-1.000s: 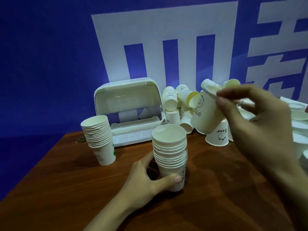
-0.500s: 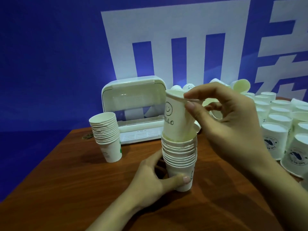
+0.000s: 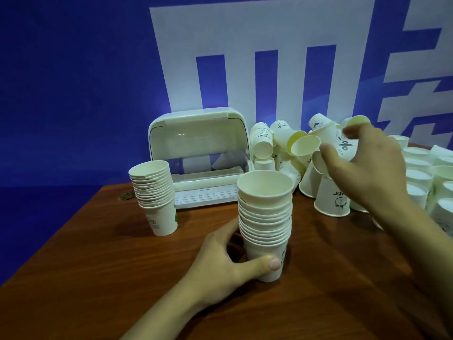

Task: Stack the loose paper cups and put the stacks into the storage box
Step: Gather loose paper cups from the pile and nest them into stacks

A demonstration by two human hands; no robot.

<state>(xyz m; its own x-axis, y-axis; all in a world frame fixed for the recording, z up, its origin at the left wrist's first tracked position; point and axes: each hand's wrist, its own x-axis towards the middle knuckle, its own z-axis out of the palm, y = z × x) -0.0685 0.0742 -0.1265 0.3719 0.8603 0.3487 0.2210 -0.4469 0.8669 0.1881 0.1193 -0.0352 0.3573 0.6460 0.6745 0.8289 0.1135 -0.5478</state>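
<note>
A tall stack of white paper cups stands upright in the middle of the brown table. My left hand grips its bottom cup, thumb across the front. A second stack stands to the left, apart from both hands. Behind them sits the white storage box with its clear lid raised. My right hand, blurred, reaches into the pile of loose cups, thumb and fingers curled round a tilted printed cup.
Rows of upside-down cups fill the table's right side, under and beyond my right forearm. An upside-down printed cup stands just below my right hand. A blue and white wall rises behind the table.
The cup my right hand carried now sits on top of the centre stack. That hand has let go and moved right and back to the loose pile. My left hand has stayed put.
</note>
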